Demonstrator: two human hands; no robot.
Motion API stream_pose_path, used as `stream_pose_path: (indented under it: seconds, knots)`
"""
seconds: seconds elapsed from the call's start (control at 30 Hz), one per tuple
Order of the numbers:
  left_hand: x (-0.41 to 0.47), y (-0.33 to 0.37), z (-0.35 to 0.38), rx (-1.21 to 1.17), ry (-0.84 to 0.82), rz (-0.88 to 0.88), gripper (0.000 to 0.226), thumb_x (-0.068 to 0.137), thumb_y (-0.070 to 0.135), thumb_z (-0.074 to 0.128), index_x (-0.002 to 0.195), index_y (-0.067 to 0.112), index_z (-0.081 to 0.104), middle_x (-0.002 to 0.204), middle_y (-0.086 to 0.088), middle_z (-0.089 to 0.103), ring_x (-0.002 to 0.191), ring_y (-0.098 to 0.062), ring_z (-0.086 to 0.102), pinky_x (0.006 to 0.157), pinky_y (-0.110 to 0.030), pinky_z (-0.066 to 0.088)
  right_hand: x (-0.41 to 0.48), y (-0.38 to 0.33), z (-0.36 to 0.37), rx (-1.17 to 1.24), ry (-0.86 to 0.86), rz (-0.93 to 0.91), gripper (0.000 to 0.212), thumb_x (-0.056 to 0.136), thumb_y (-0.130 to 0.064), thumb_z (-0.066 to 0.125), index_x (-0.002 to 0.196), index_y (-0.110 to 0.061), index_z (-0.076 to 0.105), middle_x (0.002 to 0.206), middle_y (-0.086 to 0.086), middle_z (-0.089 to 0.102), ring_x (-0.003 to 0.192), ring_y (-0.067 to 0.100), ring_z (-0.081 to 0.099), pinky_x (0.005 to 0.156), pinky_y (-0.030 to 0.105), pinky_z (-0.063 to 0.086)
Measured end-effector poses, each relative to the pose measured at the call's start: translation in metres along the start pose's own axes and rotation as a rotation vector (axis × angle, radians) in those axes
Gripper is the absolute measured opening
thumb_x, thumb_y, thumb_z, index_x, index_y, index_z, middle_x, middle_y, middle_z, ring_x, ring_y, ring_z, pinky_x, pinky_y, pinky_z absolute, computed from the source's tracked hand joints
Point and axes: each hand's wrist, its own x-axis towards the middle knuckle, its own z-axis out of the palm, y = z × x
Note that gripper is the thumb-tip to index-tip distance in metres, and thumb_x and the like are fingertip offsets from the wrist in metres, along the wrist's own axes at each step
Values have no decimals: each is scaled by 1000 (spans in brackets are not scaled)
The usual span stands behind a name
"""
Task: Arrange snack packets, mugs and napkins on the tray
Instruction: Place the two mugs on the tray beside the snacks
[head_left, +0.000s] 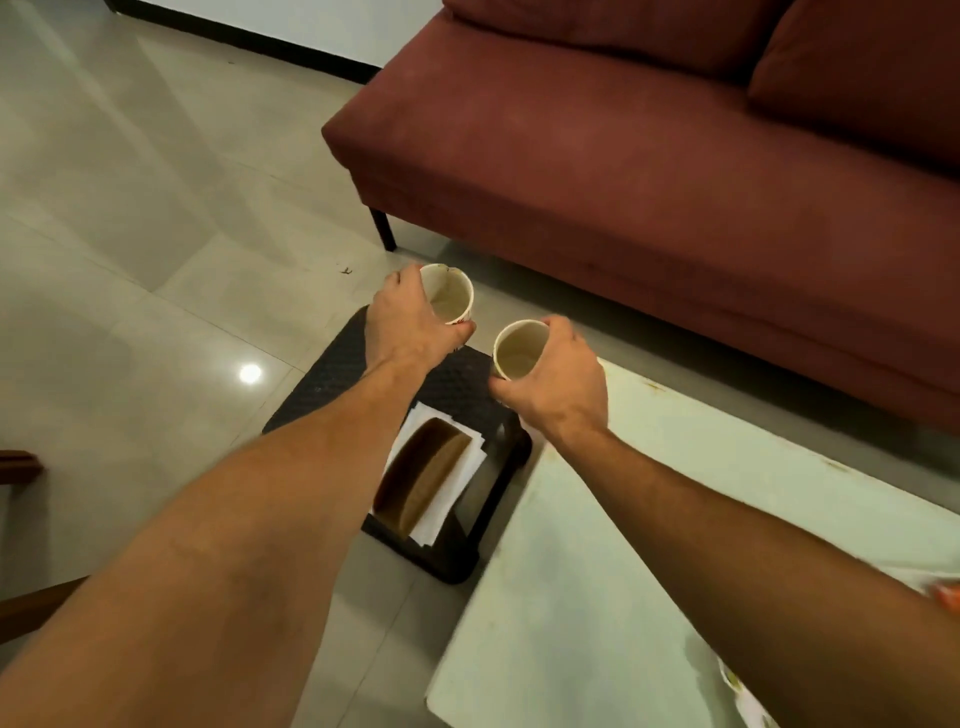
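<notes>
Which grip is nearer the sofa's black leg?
Left. The left grip, holding one mug, is just this side of the sofa leg. The right grip, holding the other mug, is farther right, by the pale table.

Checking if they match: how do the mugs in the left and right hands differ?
The left mug is gripped from its left side by the left hand; the right mug from its right side by the right hand. The left mug is farther away, near the far end of the tray; the right mug nearer, by its right edge. Red print shows on the left mug's wall, none on the right mug's. Both are pale, mouth up.
</notes>
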Motion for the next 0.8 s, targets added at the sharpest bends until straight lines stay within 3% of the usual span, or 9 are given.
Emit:
stream_pose_path:
  seconds: [0.23, 0.37, 0.5, 0.7, 0.8]
  knots:
    - [-100, 105, 26, -44, -197, 210, 92, 64, 55, 90, 140, 25, 47, 134, 0, 60, 122, -23, 58, 102, -41, 50, -59, 98, -117, -62, 35, 81, 91, 57, -53, 89, 133, -24, 46, 127, -1, 60, 110, 22, 60, 82, 34, 54]
    - [-161, 169, 62, -49, -283, 345, 91, 63, 57, 89, 138, 28, 47, 133, 2, 61, 116, -21, 60, 93, -36, 51, -101, 176, -161, -87, 81, 184, 87, 55, -53, 89, 128, -27, 48, 123, -2, 62, 107, 21, 61, 81, 33, 52]
    - [-218, 224, 94, -68, -362, 444, 91, 59, 59, 90, 134, 29, 50, 130, 3, 63, 112, -21, 63, 89, -34, 55, -141, 249, -189, -100, 123, 315, 96, 56, -54, 90, 135, -30, 41, 130, -2, 58, 112, 21, 59, 85, 35, 54]
    - [-290, 279, 136, -19, -473, 554, 97, 63, 62, 87, 143, 28, 44, 141, 3, 57, 120, -22, 61, 95, -35, 55, -202, 327, -216, -103, 126, 390, 97, 56, -61, 85, 135, -32, 36, 130, -1, 59, 111, 22, 60, 79, 36, 59]
    - [-317, 294, 151, -11, -511, 570, 96, 66, 58, 88, 145, 28, 41, 143, 3, 55, 121, -22, 59, 95, -35, 56, -225, 352, -220, -114, 152, 411, 95, 57, -63, 83, 134, -30, 38, 128, -2, 60, 110, 22, 61, 74, 31, 54]
